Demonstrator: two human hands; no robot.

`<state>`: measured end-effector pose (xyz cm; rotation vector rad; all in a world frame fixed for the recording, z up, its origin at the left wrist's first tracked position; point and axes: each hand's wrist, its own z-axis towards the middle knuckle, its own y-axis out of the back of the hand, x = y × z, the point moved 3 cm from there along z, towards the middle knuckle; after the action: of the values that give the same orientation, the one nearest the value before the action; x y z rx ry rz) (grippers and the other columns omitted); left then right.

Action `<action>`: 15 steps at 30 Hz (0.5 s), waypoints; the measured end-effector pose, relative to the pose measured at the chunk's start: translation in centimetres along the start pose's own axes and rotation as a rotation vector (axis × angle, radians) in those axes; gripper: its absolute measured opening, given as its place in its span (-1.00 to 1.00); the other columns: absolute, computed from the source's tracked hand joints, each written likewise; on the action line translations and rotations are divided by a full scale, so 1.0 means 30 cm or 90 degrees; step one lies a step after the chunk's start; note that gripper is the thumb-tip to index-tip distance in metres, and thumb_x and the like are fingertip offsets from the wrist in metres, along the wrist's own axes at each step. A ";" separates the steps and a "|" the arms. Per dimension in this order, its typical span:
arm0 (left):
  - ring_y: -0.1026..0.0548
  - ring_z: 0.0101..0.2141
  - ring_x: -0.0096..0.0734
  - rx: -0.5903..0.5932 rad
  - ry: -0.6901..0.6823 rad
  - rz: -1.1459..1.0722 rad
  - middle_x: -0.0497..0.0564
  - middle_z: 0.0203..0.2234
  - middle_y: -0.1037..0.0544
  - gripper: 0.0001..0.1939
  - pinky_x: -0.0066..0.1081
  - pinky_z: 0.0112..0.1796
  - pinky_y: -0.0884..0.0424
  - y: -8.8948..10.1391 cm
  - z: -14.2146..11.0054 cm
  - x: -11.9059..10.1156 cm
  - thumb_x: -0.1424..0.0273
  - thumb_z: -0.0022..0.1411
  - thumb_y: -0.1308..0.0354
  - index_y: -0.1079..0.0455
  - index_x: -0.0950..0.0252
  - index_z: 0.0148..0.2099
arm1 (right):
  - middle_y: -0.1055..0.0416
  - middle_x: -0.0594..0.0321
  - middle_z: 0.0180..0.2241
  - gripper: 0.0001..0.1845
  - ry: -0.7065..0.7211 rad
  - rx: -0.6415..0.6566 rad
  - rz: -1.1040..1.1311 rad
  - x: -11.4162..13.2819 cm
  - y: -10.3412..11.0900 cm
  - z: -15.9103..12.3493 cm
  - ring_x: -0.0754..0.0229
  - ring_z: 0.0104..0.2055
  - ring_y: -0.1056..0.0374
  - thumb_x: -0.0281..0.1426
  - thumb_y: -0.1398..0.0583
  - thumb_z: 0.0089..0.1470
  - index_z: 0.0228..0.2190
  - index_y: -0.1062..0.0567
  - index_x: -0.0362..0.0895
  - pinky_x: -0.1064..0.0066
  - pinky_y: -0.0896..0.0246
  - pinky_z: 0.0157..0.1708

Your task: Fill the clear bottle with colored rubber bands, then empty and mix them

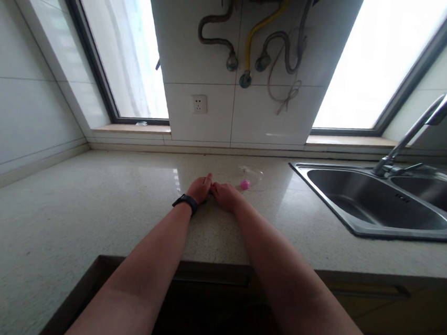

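My left hand [199,188], with a dark band on its wrist, is low over the countertop [125,200]. My right hand [225,195] meets it from the right, and the fingers of both hands are closed together. A small reddish spot shows between the fingertips, but whatever they hold is too small and covered to name. Just right of my right hand, a small round pink object [244,184] lies on the counter. Beside and behind it is a piece of clear, crumpled-looking plastic [255,174].
A steel double sink [322,214] with a tall faucet [412,130] takes up the right side. A wall socket [199,104] and bent pipes [249,38] are on the tiled wall ahead, between two windows. The counter's front edge runs below my forearms.
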<state>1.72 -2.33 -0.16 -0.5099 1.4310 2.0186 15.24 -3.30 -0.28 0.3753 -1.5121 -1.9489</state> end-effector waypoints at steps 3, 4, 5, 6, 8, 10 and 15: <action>-0.47 -0.46 -0.33 -0.010 0.004 0.000 0.12 -0.56 -0.52 -0.30 -0.40 -0.41 -0.24 0.000 0.002 0.002 0.09 0.42 0.38 -0.43 0.33 -0.48 | -0.52 -0.01 -0.23 -0.49 -0.007 0.001 -0.004 0.004 0.008 -0.001 0.13 -0.29 -0.42 -0.16 0.17 0.35 -0.16 -0.47 -0.14 0.35 -0.08 -0.33; -0.47 -0.45 -0.32 -0.014 0.006 0.003 0.13 -0.55 -0.52 -0.29 -0.39 -0.41 -0.24 -0.001 0.003 0.003 0.08 0.42 0.38 -0.43 0.33 -0.48 | -0.52 0.00 -0.24 -0.50 -0.010 0.000 -0.005 0.005 0.010 -0.002 0.13 -0.29 -0.42 -0.16 0.17 0.35 -0.15 -0.47 -0.14 0.35 -0.08 -0.33; -0.48 -0.44 -0.31 -0.020 0.008 0.008 0.14 -0.54 -0.52 -0.29 -0.39 -0.40 -0.24 -0.001 0.004 0.006 0.08 0.42 0.37 -0.44 0.34 -0.47 | -0.52 0.01 -0.24 -0.50 -0.013 -0.002 -0.006 0.006 0.013 -0.003 0.13 -0.29 -0.42 -0.16 0.17 0.35 -0.15 -0.46 -0.14 0.35 -0.08 -0.32; -0.48 -0.42 -0.29 -0.026 0.011 0.013 0.16 -0.52 -0.53 -0.31 -0.38 -0.39 -0.24 -0.001 0.005 0.009 0.08 0.42 0.35 -0.45 0.34 -0.46 | -0.52 0.01 -0.24 -0.50 -0.016 -0.004 -0.006 0.006 0.015 -0.004 0.12 -0.28 -0.42 -0.16 0.17 0.35 -0.14 -0.46 -0.14 0.35 -0.09 -0.31; -0.50 -0.36 -0.24 -0.039 0.015 0.025 0.20 -0.46 -0.55 -0.35 -0.37 -0.35 -0.25 -0.001 0.008 0.016 0.10 0.41 0.29 -0.48 0.36 -0.40 | -0.52 0.01 -0.23 -0.50 -0.023 -0.007 -0.006 0.006 0.017 -0.005 0.11 -0.26 -0.42 -0.16 0.17 0.35 -0.13 -0.46 -0.14 0.34 -0.10 -0.29; -0.51 -0.32 -0.22 -0.045 0.016 0.032 0.21 -0.42 -0.57 -0.39 -0.37 -0.32 -0.26 -0.001 0.009 0.022 0.11 0.41 0.25 -0.50 0.36 -0.35 | -0.51 0.01 -0.22 -0.51 -0.028 -0.008 -0.005 0.003 0.017 -0.004 0.10 -0.24 -0.42 -0.17 0.16 0.35 -0.12 -0.46 -0.13 0.34 -0.11 -0.27; -0.52 -0.37 -0.27 -0.048 0.023 0.030 0.15 -0.46 -0.57 -0.43 -0.39 -0.32 -0.28 0.001 0.006 0.030 0.13 0.42 0.24 -0.51 0.35 -0.29 | -0.51 0.01 -0.21 -0.52 -0.066 -0.024 0.004 -0.016 0.006 0.004 0.08 -0.22 -0.44 -0.17 0.17 0.36 -0.08 -0.42 -0.14 0.34 -0.13 -0.28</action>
<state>1.03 -1.93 -0.63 -0.5520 1.4049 2.1161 15.59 -2.92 -0.14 0.2573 -1.5368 -2.0166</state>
